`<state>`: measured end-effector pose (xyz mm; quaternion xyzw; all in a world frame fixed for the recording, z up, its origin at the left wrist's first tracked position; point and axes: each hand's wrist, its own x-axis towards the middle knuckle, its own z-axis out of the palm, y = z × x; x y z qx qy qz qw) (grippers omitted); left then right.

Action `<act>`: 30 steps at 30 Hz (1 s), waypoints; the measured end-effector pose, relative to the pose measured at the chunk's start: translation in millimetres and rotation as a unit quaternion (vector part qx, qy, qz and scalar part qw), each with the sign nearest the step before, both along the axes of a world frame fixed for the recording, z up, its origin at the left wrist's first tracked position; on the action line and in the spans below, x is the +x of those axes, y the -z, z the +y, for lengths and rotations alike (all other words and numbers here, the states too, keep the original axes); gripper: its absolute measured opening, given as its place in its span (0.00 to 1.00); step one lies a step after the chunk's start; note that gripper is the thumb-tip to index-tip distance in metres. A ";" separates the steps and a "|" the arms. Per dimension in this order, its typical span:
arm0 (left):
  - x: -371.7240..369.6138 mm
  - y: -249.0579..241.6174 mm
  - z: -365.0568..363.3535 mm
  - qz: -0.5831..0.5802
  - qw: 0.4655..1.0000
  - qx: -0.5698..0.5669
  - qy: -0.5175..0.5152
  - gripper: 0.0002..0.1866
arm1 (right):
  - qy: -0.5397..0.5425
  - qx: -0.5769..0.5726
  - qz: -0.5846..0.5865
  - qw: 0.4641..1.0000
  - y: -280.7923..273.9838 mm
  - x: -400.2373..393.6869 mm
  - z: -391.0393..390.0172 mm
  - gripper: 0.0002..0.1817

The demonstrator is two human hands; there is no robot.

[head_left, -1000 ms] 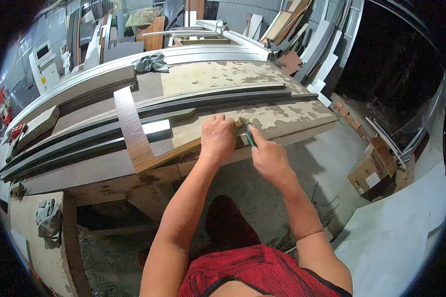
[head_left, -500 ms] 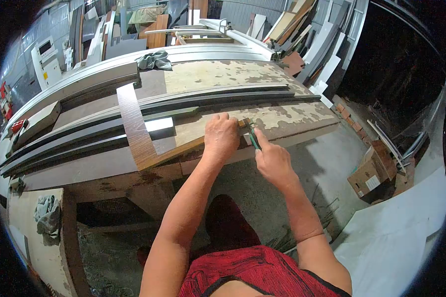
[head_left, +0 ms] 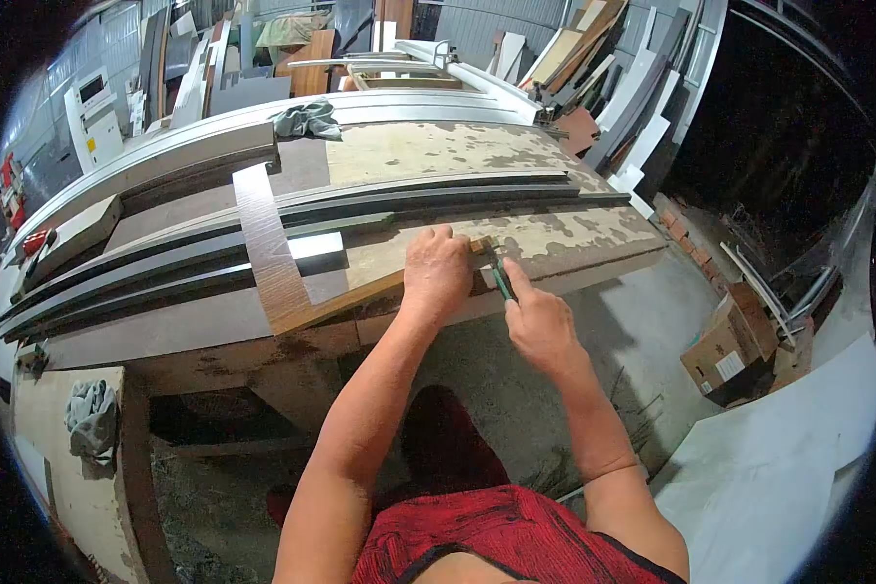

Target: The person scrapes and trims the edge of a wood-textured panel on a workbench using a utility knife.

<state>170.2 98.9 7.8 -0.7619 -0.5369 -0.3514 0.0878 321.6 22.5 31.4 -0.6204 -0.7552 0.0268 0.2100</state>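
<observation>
My left hand is closed around a narrow brown wooden strip near its right end, over the front edge of the workbench. In my right hand is a green-handled tool, with the index finger stretched along it. The tool's tip is beside the strip's end; its exact shape is too small to tell. A shiny light strip lies crosswise over long dark profiles, its lower end by the brown strip.
A grey cloth lies at the bench's far side, another cloth on a lower board at left. A red tool is at the far left. A cardboard box stands on the floor at right. Boards lean at the back.
The tool in my right hand has tilted slightly, and its tip is a little lower, beside the strip's end. My left hand keeps its hold. The view has shifted slightly.
</observation>
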 end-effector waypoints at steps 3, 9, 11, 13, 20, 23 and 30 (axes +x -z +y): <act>-0.2 -1.0 -0.8 -0.010 1.000 0.007 0.005 0.10 | -0.007 0.014 -0.003 1.000 -3.3 -4.6 14.1 0.29; 0.8 2.0 0.7 -0.010 0.999 0.037 0.008 0.05 | -0.013 0.013 -0.024 1.000 -3.7 -7.3 21.0 0.30; 1.0 4.1 2.2 -0.014 0.999 0.050 0.010 0.05 | -0.010 0.010 -0.028 0.999 -0.3 -4.9 8.8 0.30; 0.2 3.1 2.5 -0.010 0.999 0.036 0.008 0.06 | -0.008 0.009 -0.020 1.000 2.9 -1.6 -1.7 0.29; 0.7 -2.3 -1.3 0.006 1.000 0.002 0.001 0.08 | -0.019 0.033 0.024 0.999 0.8 -5.6 20.3 0.27; 0.7 3.6 2.7 -0.013 0.999 0.038 0.008 0.06 | -0.025 0.036 -0.001 0.999 0.4 -8.0 34.2 0.28; -0.2 0.8 0.2 -0.014 1.000 -0.002 0.010 0.07 | -0.007 0.001 0.010 1.000 -2.9 -0.5 -2.2 0.28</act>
